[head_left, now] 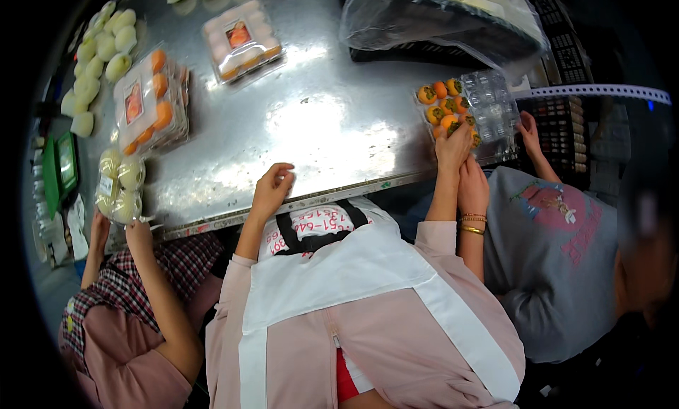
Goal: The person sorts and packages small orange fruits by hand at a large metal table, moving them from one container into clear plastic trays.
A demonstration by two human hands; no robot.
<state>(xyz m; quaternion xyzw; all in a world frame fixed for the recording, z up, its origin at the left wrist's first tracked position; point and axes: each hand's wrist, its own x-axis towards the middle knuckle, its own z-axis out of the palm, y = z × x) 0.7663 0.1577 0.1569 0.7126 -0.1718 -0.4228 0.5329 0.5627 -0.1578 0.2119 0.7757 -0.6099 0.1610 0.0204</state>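
My right hand (pixel 453 147) reaches into an open clear plastic clamshell (pixel 495 106) at the table's right side. Its fingers close on a persimmon (pixel 453 127) among several orange ones with green caps; the fingers partly hide that fruit. A co-worker's hand with bracelets (pixel 472 186) overlaps my wrist from below, and that person's other hand (pixel 528 132) is beside the clamshell's lid. Over the table's near edge hovers my left hand (pixel 274 188), fingers loosely curled and apart, with nothing in it.
Packed clamshells of orange fruit (pixel 242 38) and a stack of them (pixel 152 101) stand on the metal table (pixel 311 126). Pale fruits (pixel 106 45) line the far left. Another person holds a pack of pale fruit (pixel 120 186). A plastic-lined crate (pixel 438 24) stands back right.
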